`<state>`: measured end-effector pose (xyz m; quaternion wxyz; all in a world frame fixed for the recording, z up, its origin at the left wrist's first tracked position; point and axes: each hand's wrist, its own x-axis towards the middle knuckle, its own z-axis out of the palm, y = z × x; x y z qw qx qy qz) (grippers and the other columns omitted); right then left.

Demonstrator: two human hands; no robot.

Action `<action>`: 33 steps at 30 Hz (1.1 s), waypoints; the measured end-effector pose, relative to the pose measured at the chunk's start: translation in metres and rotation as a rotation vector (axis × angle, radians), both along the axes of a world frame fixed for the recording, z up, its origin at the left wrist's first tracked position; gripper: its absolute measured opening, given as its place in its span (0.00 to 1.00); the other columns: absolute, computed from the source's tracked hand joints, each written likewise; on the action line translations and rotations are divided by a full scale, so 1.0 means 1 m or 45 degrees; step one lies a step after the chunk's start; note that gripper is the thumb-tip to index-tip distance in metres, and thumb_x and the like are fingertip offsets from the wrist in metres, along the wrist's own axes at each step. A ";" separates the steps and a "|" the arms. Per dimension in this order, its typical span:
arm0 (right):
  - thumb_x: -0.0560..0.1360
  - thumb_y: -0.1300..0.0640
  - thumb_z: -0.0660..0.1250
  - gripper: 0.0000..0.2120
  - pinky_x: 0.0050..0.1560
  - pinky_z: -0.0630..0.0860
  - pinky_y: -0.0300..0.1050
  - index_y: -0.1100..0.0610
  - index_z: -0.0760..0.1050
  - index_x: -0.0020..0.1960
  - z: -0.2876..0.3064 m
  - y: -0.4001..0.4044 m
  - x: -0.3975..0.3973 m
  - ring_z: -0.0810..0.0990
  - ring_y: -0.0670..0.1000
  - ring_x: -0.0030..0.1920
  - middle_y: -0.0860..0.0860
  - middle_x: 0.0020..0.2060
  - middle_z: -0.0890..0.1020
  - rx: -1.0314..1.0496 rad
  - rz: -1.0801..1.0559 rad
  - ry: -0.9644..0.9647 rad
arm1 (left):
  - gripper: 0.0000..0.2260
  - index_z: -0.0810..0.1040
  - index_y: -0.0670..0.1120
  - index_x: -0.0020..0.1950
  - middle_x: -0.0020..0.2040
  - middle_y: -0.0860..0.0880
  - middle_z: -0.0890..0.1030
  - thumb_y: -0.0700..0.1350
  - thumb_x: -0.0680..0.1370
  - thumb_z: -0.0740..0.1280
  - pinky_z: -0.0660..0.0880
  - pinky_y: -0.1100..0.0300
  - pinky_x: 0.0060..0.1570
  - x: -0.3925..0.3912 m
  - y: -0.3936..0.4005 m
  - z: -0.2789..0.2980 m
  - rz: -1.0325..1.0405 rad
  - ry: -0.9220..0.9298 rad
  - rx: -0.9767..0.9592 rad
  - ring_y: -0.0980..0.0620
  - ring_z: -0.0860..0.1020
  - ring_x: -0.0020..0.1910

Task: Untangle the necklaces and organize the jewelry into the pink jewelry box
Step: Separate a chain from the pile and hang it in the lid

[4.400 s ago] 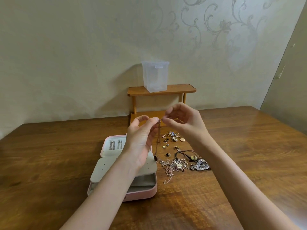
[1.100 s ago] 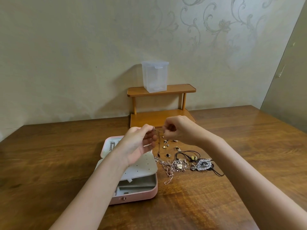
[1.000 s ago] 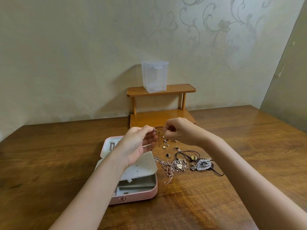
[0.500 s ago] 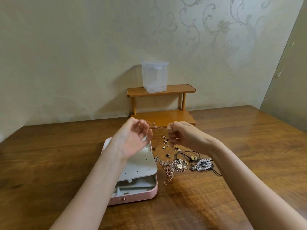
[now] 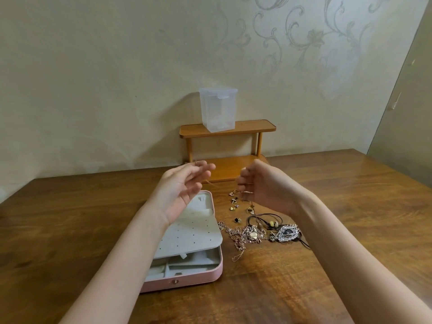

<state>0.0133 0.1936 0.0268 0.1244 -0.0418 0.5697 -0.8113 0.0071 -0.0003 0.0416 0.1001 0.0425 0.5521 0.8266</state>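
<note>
The pink jewelry box (image 5: 187, 279) lies open on the wooden table, its grey perforated insert (image 5: 194, 235) resting askew on top. My left hand (image 5: 181, 190) is raised above the box, palm toward me, pinching one end of a thin gold chain (image 5: 211, 182) near its fingertips. The chain runs right to my right hand (image 5: 264, 185), whose curled fingers hold the other part. Below the hands lie small earrings (image 5: 233, 203), a tangle of gold necklaces (image 5: 243, 237), a black cord necklace with beads (image 5: 268, 221) and a silver pendant (image 5: 287, 232).
A small two-tier wooden shelf (image 5: 247, 127) stands against the wall behind the hands, with a clear plastic container (image 5: 218, 109) on its top tier. The table (image 5: 350, 206) stretches out bare to the right and to the left of the box.
My hands have drawn apart: the left moved up and left and turned palm toward me, and the thin chain now stretches between the two hands instead of hanging bunched.
</note>
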 end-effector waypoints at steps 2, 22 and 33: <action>0.80 0.59 0.56 0.12 0.37 0.69 0.42 0.58 0.67 0.37 0.004 -0.003 0.002 0.68 0.49 0.33 0.51 0.32 0.69 0.173 -0.007 0.070 | 0.07 0.78 0.40 0.50 0.42 0.47 0.85 0.37 0.79 0.61 0.77 0.70 0.37 0.000 0.001 -0.003 0.012 0.090 -0.166 0.57 0.82 0.39; 0.76 0.56 0.66 0.09 0.31 0.67 0.36 0.61 0.77 0.41 0.026 -0.012 0.008 0.69 0.45 0.29 0.47 0.27 0.73 0.747 -0.165 0.563 | 0.08 0.78 0.42 0.43 0.30 0.50 0.77 0.42 0.79 0.63 0.70 0.70 0.27 0.015 0.016 0.010 -0.311 0.256 -0.333 0.60 0.72 0.26; 0.80 0.60 0.59 0.10 0.56 0.76 0.45 0.63 0.78 0.48 0.009 -0.018 0.013 0.80 0.52 0.48 0.55 0.44 0.82 0.458 0.117 0.433 | 0.10 0.76 0.42 0.40 0.28 0.50 0.74 0.42 0.80 0.61 0.65 0.71 0.22 0.014 0.021 0.030 -0.158 -0.033 0.219 0.60 0.68 0.23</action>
